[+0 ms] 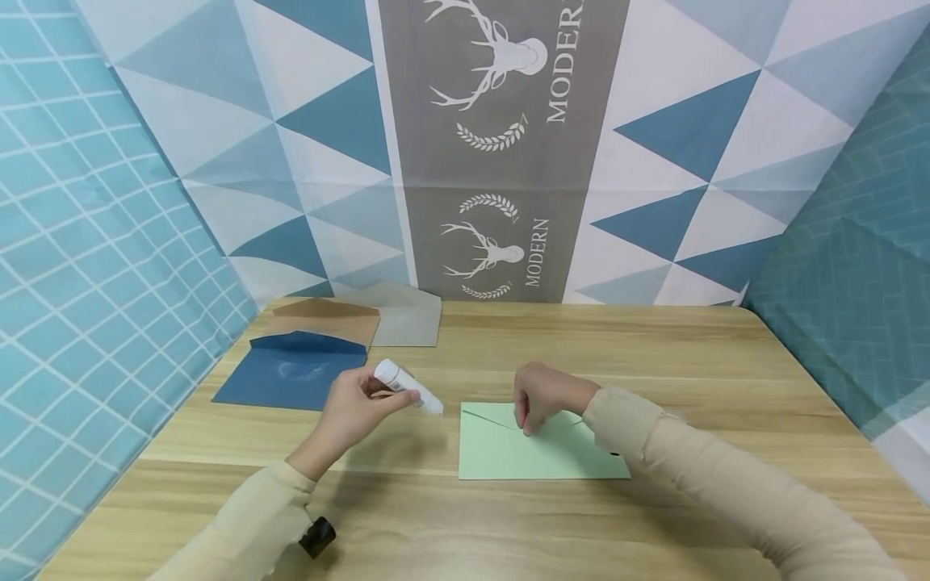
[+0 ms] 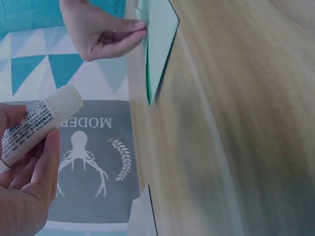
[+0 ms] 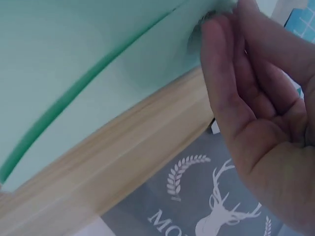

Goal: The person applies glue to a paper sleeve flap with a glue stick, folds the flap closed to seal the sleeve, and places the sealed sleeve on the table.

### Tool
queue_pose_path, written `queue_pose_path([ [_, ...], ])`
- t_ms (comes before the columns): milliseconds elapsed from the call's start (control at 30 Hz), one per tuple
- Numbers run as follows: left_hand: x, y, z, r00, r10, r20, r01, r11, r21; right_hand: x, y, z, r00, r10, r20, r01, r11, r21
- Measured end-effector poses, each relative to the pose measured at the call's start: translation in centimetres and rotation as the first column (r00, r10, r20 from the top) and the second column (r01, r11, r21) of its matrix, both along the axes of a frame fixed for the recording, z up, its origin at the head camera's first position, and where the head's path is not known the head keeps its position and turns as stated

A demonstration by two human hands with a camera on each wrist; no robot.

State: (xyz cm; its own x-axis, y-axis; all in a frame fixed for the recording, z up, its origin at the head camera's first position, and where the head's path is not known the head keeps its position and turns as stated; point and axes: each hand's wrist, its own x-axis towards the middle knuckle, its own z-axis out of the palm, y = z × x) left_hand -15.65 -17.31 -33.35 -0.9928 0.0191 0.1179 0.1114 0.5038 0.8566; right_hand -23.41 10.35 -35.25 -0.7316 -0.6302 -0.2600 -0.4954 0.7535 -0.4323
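My left hand (image 1: pixel 356 411) holds a white glue stick (image 1: pixel 410 387) above the table, tilted down to the right. Printed text shows on its label in the left wrist view, with the fingers and thumb on either side. A light green envelope (image 1: pixel 501 456) lies in front of me with its flap folded over. At the tip of that flap, my right hand (image 1: pixel 545 391) pinches the paper between thumb and fingertips. In the right wrist view a narrow dark gap runs along the flap's edge (image 3: pixel 74 98).
A blue envelope (image 1: pixel 254 379) with a pale smear lies at the left. Behind it are a brown envelope (image 1: pixel 349 319) and a grey one (image 1: pixel 414 319), overlapping. Patterned cloth (image 1: pixel 654 145) stands along the wooden table's (image 1: pixel 697 363) back edge.
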Motion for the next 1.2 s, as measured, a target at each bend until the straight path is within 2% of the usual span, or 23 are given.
queue_pose_path([
  [200,-0.1,0.0,0.3,1.000,-0.004,0.013,0.003,1.000,0.020,0.6,-1.0,-0.7,0.997,-0.063,-0.041,0.061,0.997,-0.050],
  [367,0.1,0.0,0.1,1.000,0.010,0.014,-0.010,1.000,0.023,1.3,-1.3,-1.1,0.994,-0.037,-0.107,0.031,0.998,-0.055],
  [567,0.0,0.1,0.3,0.999,-0.008,-0.033,0.009,1.000,0.019,0.3,-1.2,0.1,0.996,-0.089,0.016,0.089,0.996,0.019],
  [633,0.0,0.2,0.5,0.999,-0.016,-0.038,0.017,1.000,0.026,0.0,-1.3,0.2,0.995,-0.095,0.029,0.094,0.995,0.036],
  [833,0.4,0.4,0.5,1.000,-0.007,-0.030,0.009,0.999,0.042,0.1,-2.3,-0.7,0.996,-0.071,-0.057,0.067,0.996,-0.063],
  [967,0.6,0.5,0.2,1.000,0.001,-0.014,0.000,0.999,0.051,0.8,-2.6,-1.4,0.990,-0.069,-0.124,0.058,0.995,-0.084],
  [1133,0.8,0.3,0.3,0.999,0.003,-0.038,-0.001,0.999,0.046,1.1,-2.5,-1.4,0.986,-0.078,-0.150,0.063,0.993,-0.102],
  [1200,0.9,0.2,0.4,0.999,0.003,-0.046,-0.001,0.999,0.046,1.2,-2.1,-1.1,0.990,-0.073,-0.122,0.059,0.991,-0.117],
])
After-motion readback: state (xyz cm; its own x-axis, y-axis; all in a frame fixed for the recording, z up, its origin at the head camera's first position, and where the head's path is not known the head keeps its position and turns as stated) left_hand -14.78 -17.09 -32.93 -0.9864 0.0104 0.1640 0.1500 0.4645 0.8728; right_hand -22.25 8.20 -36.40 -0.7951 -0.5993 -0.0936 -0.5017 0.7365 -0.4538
